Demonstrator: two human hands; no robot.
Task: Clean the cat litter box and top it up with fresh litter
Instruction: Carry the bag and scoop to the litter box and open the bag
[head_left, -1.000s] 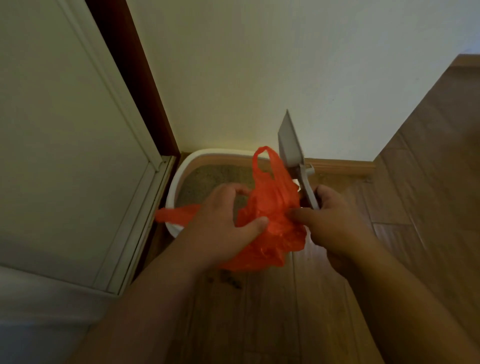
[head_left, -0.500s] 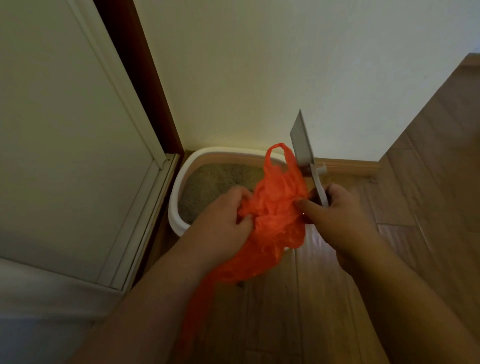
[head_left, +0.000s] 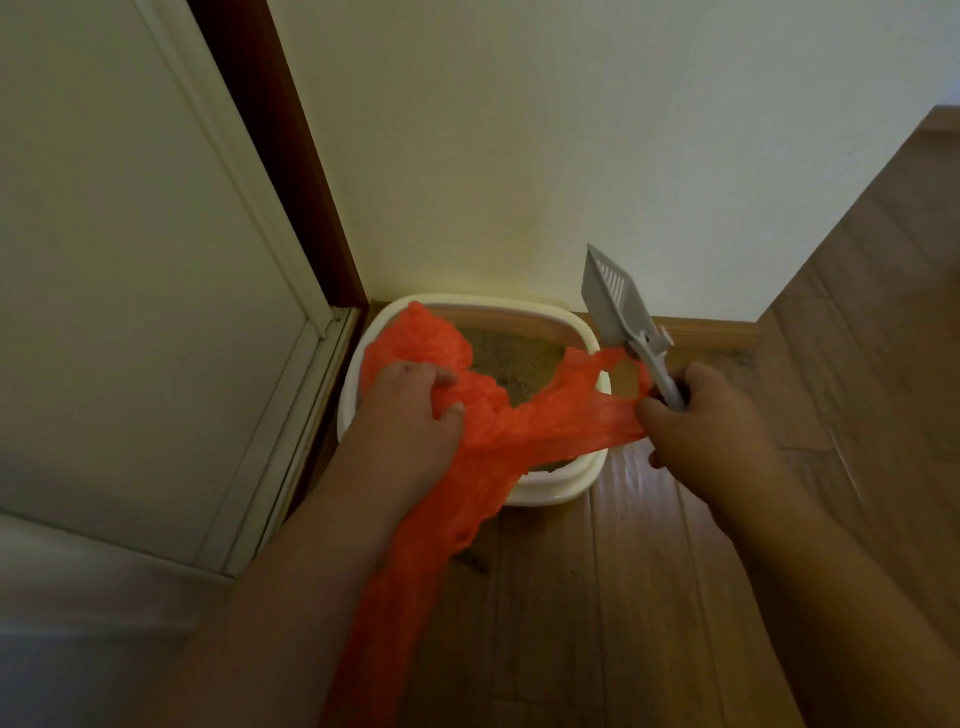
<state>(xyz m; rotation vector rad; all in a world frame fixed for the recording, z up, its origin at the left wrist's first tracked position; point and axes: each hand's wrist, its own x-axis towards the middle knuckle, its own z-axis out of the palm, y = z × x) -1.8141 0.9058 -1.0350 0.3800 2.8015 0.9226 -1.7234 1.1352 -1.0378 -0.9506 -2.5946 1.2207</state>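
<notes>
Since half a second ago the orange bag (head_left: 483, 431) has been drawn out from a bunched wad into a wide band between the two hands, its lower end now trailing down toward the near floor (head_left: 649, 597). At the left, the left hand (head_left: 410, 415) grips a crumpled fold of the bag, fingers curled into the plastic, over the left rim of the litter box (head_left: 550, 493). The box sits on the floor in the corner where the door frame (head_left: 291, 171) meets the wall (head_left: 571, 130), with tan litter (head_left: 514, 358) showing inside. At the right, the right hand (head_left: 711, 421) pinches a bag handle and clasps the grey scoop (head_left: 618, 306), whose slotted head points up beside the box's far right corner. The step in hand looks like opening the waste bag, before any scooping. Next, the mouth probably needs finding and spreading, so that the right hand is free to work the scoop
</notes>
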